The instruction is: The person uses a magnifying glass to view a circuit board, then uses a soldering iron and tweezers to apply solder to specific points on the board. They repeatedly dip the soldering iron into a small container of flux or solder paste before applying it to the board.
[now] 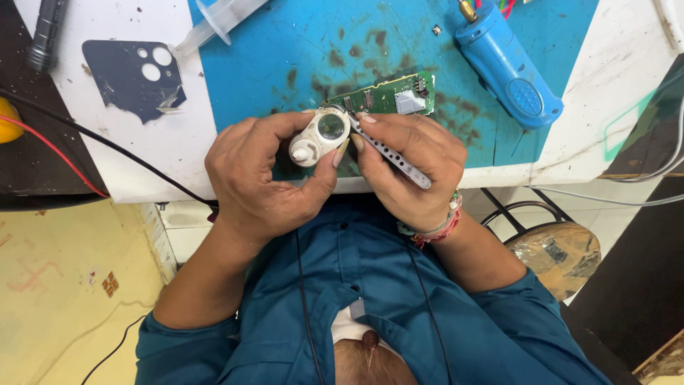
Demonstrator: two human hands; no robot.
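My left hand [260, 171] grips a small white loupe with a round lens [320, 134], held over the near end of a green circuit board [388, 96] lying on a blue mat [299, 50]. My right hand [410, 167] pinches silver tweezers with a perforated handle [392, 153]; their tip points up toward the board's near edge, beside the loupe. The board's left part is hidden behind my fingers and the loupe.
A blue handheld tool [506, 64] lies on the mat's right side. A clear syringe [217, 21] rests at the mat's top left. A dark phone back piece [135, 78] sits on the white bench [171, 142], with black and red wires crossing it. A round stool [559, 253] stands lower right.
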